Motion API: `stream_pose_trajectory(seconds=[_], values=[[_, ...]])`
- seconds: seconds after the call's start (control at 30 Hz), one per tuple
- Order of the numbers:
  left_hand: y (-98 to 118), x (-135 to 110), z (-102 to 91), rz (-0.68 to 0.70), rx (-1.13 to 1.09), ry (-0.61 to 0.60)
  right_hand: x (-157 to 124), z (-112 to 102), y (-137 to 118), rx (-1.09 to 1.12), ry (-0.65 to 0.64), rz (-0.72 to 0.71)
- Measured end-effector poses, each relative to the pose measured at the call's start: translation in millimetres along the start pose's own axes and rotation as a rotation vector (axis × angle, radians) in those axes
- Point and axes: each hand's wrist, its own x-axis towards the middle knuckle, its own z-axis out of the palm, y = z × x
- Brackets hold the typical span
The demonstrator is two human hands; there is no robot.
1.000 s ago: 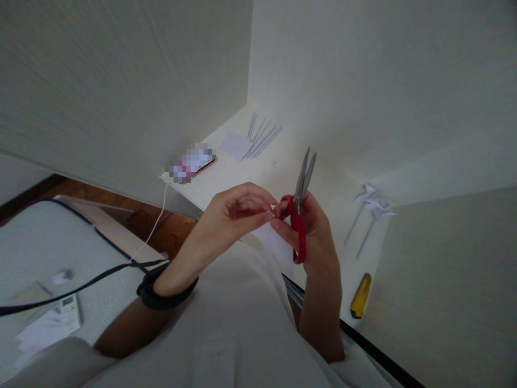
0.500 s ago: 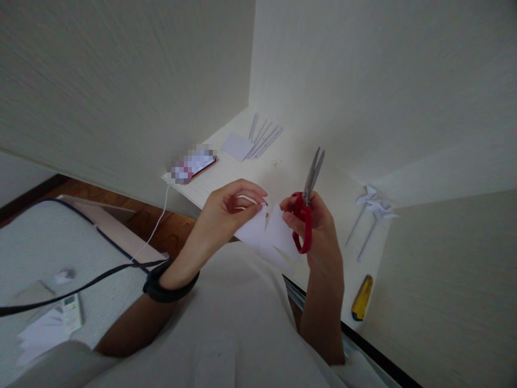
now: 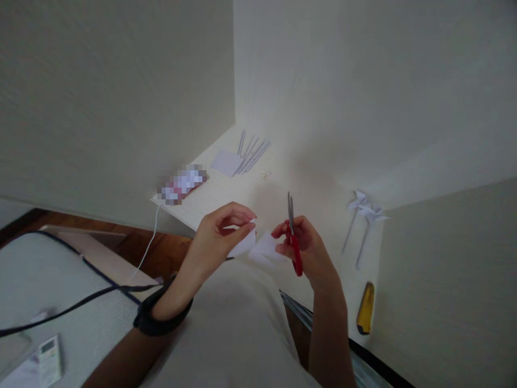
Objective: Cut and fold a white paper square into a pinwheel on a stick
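Both hands at work, seen from above. My left hand (image 3: 226, 231) grips one part of the white paper (image 3: 244, 243), thumb against fingers, near its upper edge; such a pinch would steady the thin paper without crumpling it. The paper is held up in front of my body, between my two hands, where both can reach it. A second part of it slants toward my right hand (image 3: 309, 245), with a gap between the two parts; blur hides whether they join below.

The fingers of my right hand are closed around the red handles of the scissors (image 3: 295, 253). The blades, nearly together, point up and away from the paper, an attitude that probably leaves my thumb and forefinger usable at its edge. Whether those two are pinching the paper or merely beside it, I cannot tell.

Other items lie around the rim of the tabletop (image 3: 218, 194), presumably so that the middle suits handwork. At the far corner, a paper square (image 3: 226, 163) lies against a fan of thin sticks (image 3: 256, 156), within reach as loose stock, with small scraps (image 3: 265, 174) near them. On my right, two paper pinwheels (image 3: 371, 212) lie side by side, stems toward me, out of the way of my elbows. A yellow tool (image 3: 365, 310) lies nearer, along the wall.
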Motion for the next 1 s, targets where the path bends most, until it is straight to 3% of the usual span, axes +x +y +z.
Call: stream_pose_trajectory(seconds=[0.33, 0.5, 0.63, 0.87, 1.0], values=[[1, 11, 15.0, -0.079, -0.048, -0.049, 0, -15, -2, 0.096, 0.108, 0.032], [4, 18, 19.7, -0.121, -0.053, -0.263, 0, -19, -6, 0.100, 0.115, 0.033], [8, 21, 22.4, -0.080, 0.048, -0.385, -1, -18, -7, 0.120, 0.059, 0.007], [18, 10, 14.2, -0.035, 0.096, -0.339, 1, -12, -9, 0.138, 0.066, -0.037], [14, 8, 10.2, -0.126, 0.102, -0.374, 6, -6, -11, 0.172, 0.054, -0.028]])
